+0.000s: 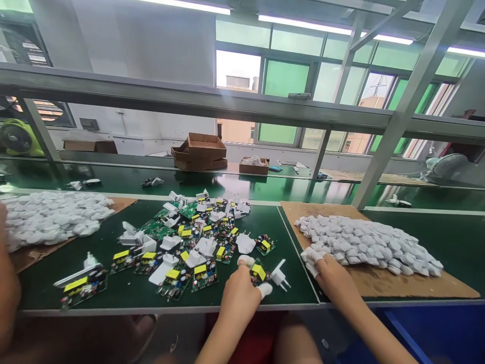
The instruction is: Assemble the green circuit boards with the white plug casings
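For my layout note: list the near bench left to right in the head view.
In order: left white heap, loose circuit boards, left hand pinching held board, right hand, right white heap.

Two heaps of white caps [53,217] [364,242], two cardboard sheets [30,255] [379,284], two fans [17,136] [449,167]

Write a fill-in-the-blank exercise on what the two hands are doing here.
The left hand holds a circuit board with a ____ part on top.
The right hand touches a pile of white shells lying on a brown ____ sheet.
The fingertips wear ____ covers.
Missing: yellow; cardboard; white.
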Demonstrator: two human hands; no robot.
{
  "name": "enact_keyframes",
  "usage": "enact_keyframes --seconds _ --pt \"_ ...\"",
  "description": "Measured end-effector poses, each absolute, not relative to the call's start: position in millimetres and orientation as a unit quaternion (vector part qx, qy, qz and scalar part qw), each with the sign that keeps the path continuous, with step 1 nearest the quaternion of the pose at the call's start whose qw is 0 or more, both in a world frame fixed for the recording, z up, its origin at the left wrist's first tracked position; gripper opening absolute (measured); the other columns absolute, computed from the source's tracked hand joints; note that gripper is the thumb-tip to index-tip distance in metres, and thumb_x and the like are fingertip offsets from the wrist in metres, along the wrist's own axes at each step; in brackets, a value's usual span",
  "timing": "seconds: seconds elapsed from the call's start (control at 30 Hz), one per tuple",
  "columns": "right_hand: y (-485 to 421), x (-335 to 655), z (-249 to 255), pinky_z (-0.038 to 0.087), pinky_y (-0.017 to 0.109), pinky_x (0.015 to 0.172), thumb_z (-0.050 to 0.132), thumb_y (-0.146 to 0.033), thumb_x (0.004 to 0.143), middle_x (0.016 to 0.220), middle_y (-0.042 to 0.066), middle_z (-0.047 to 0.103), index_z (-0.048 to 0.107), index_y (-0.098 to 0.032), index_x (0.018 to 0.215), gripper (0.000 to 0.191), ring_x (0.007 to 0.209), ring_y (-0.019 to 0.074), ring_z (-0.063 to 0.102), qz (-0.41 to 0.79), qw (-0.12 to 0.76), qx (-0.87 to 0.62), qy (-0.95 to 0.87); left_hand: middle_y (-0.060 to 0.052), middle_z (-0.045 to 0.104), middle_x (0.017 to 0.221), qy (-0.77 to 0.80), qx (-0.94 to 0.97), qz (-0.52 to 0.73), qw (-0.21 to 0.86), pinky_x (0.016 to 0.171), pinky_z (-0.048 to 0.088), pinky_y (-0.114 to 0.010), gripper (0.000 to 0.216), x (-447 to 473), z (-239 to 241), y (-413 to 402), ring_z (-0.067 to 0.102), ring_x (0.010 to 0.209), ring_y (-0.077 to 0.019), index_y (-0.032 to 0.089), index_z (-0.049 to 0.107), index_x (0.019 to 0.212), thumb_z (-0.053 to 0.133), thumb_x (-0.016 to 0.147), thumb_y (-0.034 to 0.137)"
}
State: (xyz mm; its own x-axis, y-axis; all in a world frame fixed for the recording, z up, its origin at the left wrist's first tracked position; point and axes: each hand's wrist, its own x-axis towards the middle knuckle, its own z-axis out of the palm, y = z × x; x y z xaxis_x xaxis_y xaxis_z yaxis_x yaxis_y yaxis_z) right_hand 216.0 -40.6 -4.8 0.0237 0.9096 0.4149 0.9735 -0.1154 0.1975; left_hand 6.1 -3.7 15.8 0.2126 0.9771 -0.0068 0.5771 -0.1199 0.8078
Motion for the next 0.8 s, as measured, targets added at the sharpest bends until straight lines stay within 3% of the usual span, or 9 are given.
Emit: enact_keyframes --seconds 0.2,0.37,0.47,0.57,0.67,0.73,0.8 --pt "-59 225 -5 0.037 0.026 0.056 0.035 -0.001 0.059 0.07 0.008 0.053 0.051 -0.017 0.064 0.024 0.065 0.0214 0.053 -0.172 0.051 -0.728 -0.662 -0.002 0.056 0.084 0.394 0.432 0.44 0.682 0.05 0.04 -0.019 0.042 7 14 12 0.051 0.06 -0.0087 0.018 0.045 0.093 0.059 0.054 0.025" --pt "-67 233 9 0.037 0.027 0.052 0.039 -0.003 0.06 0.064 0.007 0.054 0.049 -0.016 0.065 0.017 0.061 0.0214 0.053 -0.104 0.047 -0.78 -0.615 -0.003 0.057 0.083 0.352 0.384 0.462 0.718 0.06 0.043 -0.022 0.052 11 14 12 0.053 0.066 -0.0098 0.017 0.043 0.101 0.062 0.052 0.02" --pt "-64 222 24 0.039 0.027 0.053 0.043 -0.013 0.064 0.062 0.006 0.053 0.049 -0.015 0.067 0.007 0.06 0.0198 0.052 -0.041 0.216 -0.791 -0.571 -0.005 0.056 0.09 0.349 0.42 0.453 0.704 0.062 0.043 -0.023 0.057 14 12 9 0.053 0.071 -0.0116 0.017 0.037 0.108 0.06 0.055 0.02" --pt "-54 191 32 0.044 0.028 0.058 0.045 -0.028 0.068 0.076 0.006 0.054 0.052 -0.016 0.081 0.019 0.067 0.0177 0.052 0.127 0.442 -0.656 -0.599 -0.005 0.054 0.099 0.332 0.463 0.453 0.686 0.069 0.042 -0.024 0.052 13 9 8 0.051 0.081 -0.0134 0.017 0.041 0.107 0.058 0.058 0.019" --pt "-43 153 32 0.045 0.023 0.047 0.049 -0.031 0.066 0.079 0.005 0.051 0.056 -0.017 0.081 0.021 0.064 0.0154 0.051 0.287 0.504 -0.542 -0.608 -0.005 0.055 0.099 0.321 0.491 0.459 0.667 0.079 0.039 -0.026 0.045 11 3 10 0.05 0.09 -0.0153 0.014 0.044 0.103 0.056 0.06 0.017" --pt "-41 134 31 0.045 0.022 0.046 0.05 -0.027 0.066 0.08 0.004 0.05 0.057 -0.019 0.078 0.017 0.064 0.0143 0.051 0.314 0.528 -0.501 -0.609 -0.006 0.056 0.098 0.32 0.486 0.469 0.664 0.082 0.039 -0.029 0.042 11 -2 12 0.051 0.091 -0.0162 0.013 0.044 0.102 0.055 0.062 0.019" --pt "-43 123 30 0.047 0.024 0.056 0.05 -0.025 0.068 0.084 0.004 0.051 0.057 -0.021 0.081 0.015 0.07 0.0149 0.052 0.283 0.585 -0.481 -0.589 -0.006 0.056 0.1 0.318 0.47 0.488 0.663 0.083 0.038 -0.03 0.042 12 -6 14 0.051 0.092 -0.0165 0.014 0.042 0.104 0.054 0.063 0.02"
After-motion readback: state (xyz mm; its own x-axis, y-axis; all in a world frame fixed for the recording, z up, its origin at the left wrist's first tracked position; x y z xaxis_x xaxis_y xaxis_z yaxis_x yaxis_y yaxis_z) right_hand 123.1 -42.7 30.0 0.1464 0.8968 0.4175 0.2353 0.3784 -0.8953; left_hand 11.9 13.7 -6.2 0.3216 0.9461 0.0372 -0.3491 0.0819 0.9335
